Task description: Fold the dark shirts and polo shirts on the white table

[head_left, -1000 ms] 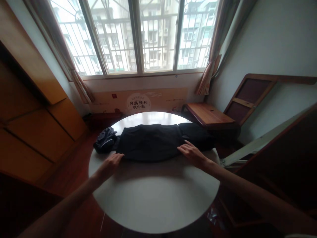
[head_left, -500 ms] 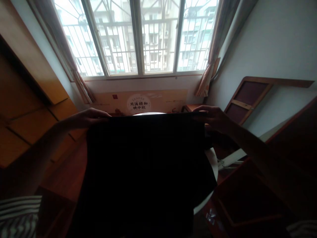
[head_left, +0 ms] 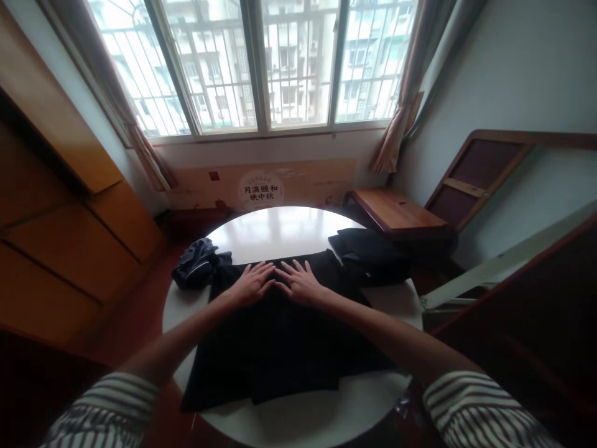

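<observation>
Found left hand (head_left: pixel 250 286) and right hand (head_left: pixel 301 285) splayed, palms down, gripping nothing; noted side by side near the far edge of the black cloth (head_left: pixel 284 348), close together at the tips, with contact between the two not determinable. Beyond, a wide window (head_left: pixel 255 68), lighting from the front; of limited help for spotting creases on fabric so dark. Below it, a round white counter (head_left: pixel 289 230); on it, the black cloth, spread out under both hands, with an uneven near edge and a near left corner at or past the rim, exact overhang uncertain. Noted to the right, folded dark cloth (head_left: pixel 368 255), close by; to the left, a smaller bunched dark item (head_left: pixel 193 264) with a thin pale line, also close; contact with either unclear. Judged as smoothing; advised to press evenly from the middle outward, one palm to each side; to square the far edge first; to avoid dragging corners over the rim or nudging either neighbour; to check for ridges by touch, given poor visibility of creases.
</observation>
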A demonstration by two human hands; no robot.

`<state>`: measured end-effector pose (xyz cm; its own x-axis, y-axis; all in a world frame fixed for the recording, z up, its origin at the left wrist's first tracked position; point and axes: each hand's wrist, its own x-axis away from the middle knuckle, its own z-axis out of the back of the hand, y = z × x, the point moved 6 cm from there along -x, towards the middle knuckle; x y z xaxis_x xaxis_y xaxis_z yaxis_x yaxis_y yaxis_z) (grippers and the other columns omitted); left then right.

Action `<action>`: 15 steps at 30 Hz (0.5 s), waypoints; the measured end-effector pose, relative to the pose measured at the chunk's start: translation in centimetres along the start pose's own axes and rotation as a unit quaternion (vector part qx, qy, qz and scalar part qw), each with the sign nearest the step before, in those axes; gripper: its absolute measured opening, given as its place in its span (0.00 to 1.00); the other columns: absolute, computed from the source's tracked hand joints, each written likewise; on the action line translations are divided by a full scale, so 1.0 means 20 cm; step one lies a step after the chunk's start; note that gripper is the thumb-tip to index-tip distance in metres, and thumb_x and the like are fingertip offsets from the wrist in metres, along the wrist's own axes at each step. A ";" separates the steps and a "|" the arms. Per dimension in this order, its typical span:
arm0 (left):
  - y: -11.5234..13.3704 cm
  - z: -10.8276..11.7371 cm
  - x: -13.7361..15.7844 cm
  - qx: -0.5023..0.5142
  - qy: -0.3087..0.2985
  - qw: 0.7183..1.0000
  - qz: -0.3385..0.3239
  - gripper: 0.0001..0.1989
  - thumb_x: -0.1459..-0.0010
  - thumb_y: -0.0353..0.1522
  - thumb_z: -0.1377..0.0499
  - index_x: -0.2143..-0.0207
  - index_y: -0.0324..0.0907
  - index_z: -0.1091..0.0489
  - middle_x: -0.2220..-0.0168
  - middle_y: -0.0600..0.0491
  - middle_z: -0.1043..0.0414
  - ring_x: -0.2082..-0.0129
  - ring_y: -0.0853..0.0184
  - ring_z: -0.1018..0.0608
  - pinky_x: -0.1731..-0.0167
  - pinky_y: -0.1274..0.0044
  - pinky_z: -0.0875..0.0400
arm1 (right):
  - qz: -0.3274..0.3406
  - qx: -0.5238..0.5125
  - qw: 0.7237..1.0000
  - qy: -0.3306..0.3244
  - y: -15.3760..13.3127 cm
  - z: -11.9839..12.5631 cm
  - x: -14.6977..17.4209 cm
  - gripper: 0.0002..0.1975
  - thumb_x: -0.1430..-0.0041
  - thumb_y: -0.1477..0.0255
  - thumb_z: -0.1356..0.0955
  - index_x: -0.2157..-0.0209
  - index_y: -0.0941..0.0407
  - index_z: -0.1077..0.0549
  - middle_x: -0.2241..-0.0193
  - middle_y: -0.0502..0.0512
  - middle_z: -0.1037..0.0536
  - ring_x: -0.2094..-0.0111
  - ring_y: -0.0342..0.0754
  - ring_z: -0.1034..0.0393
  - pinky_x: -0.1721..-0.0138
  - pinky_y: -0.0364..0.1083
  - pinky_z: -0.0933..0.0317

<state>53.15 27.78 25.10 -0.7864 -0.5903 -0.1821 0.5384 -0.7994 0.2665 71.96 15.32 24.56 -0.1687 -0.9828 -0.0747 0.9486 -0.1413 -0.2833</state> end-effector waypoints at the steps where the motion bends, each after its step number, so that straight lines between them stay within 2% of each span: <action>1: 0.02 -0.08 0.04 -0.016 -0.014 1.000 -0.004 0.21 0.35 0.41 0.44 0.42 0.44 0.35 0.40 0.45 0.36 0.44 0.55 0.30 0.45 0.58 0.34 | -0.010 0.004 1.000 -0.005 0.01 -0.05 0.00 0.18 0.35 0.65 0.33 0.46 0.57 0.31 0.48 0.59 0.29 0.52 0.52 0.30 0.53 0.56 0.32; 3: 0.02 -0.18 0.10 -0.024 -0.034 0.999 -0.004 0.25 0.34 0.44 0.48 0.37 0.46 0.39 0.36 0.45 0.40 0.37 0.51 0.38 0.40 0.54 0.45 | -0.034 0.013 0.999 -0.010 0.06 -0.10 0.00 0.21 0.35 0.63 0.33 0.44 0.56 0.32 0.44 0.61 0.31 0.47 0.56 0.33 0.48 0.60 0.36; 4: 0.00 -0.21 0.12 -0.033 -0.042 0.999 -0.002 0.26 0.33 0.44 0.51 0.36 0.48 0.41 0.34 0.46 0.43 0.34 0.51 0.42 0.38 0.54 0.50 | -0.051 0.020 0.998 -0.011 0.10 -0.11 0.00 0.23 0.34 0.61 0.35 0.42 0.56 0.34 0.41 0.63 0.34 0.42 0.59 0.37 0.44 0.63 0.42; 6: -0.05 -0.22 0.16 -0.070 -0.045 0.996 0.017 0.27 0.31 0.43 0.56 0.33 0.48 0.45 0.32 0.47 0.48 0.32 0.52 0.47 0.37 0.53 0.55 | -0.099 0.039 0.994 -0.014 0.21 -0.12 0.00 0.29 0.32 0.55 0.40 0.36 0.55 0.39 0.34 0.67 0.44 0.34 0.63 0.52 0.38 0.67 0.57; 8: -0.13 -0.19 0.20 -0.114 -0.024 0.992 0.055 0.28 0.32 0.40 0.58 0.33 0.44 0.46 0.31 0.45 0.50 0.31 0.52 0.49 0.37 0.53 0.53 | -0.142 0.058 0.988 -0.020 0.29 -0.12 0.00 0.34 0.31 0.51 0.47 0.32 0.56 0.46 0.31 0.67 0.54 0.31 0.62 0.64 0.35 0.64 0.66; 9: -0.16 -0.17 0.23 -0.129 -0.004 0.989 0.075 0.28 0.32 0.39 0.58 0.33 0.40 0.45 0.31 0.43 0.50 0.32 0.51 0.49 0.38 0.54 0.51 | -0.154 0.065 0.986 -0.019 0.32 -0.11 0.00 0.35 0.32 0.50 0.49 0.32 0.57 0.48 0.30 0.66 0.57 0.30 0.61 0.67 0.35 0.63 0.68; 11: -0.20 -0.10 0.32 -0.136 0.051 0.984 0.108 0.28 0.34 0.37 0.55 0.36 0.33 0.41 0.33 0.37 0.47 0.34 0.48 0.44 0.40 0.56 0.45 | -0.156 0.074 0.985 -0.002 0.33 -0.09 0.02 0.37 0.32 0.50 0.49 0.32 0.58 0.48 0.30 0.65 0.59 0.30 0.61 0.68 0.35 0.62 0.68; 13: -0.24 -0.04 0.44 -0.114 0.102 0.978 0.144 0.29 0.36 0.39 0.52 0.38 0.28 0.40 0.38 0.32 0.41 0.38 0.47 0.37 0.43 0.59 0.40 | -0.137 0.080 0.987 0.029 0.28 -0.06 0.05 0.36 0.32 0.50 0.48 0.32 0.58 0.47 0.30 0.65 0.57 0.31 0.65 0.66 0.36 0.66 0.70; 15: -0.31 0.01 0.56 -0.049 0.118 0.969 0.213 0.33 0.39 0.44 0.48 0.40 0.27 0.40 0.44 0.31 0.34 0.46 0.48 0.28 0.48 0.61 0.34 | -0.100 0.069 0.992 0.045 0.19 -0.04 0.10 0.36 0.32 0.51 0.46 0.33 0.58 0.45 0.31 0.66 0.53 0.31 0.68 0.63 0.37 0.70 0.69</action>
<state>40.94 26.11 21.63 -0.4005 -0.8691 -0.2903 0.8345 -0.4768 0.2763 75.02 13.01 22.66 -0.3747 -0.9198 -0.1164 0.9202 -0.3535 -0.1683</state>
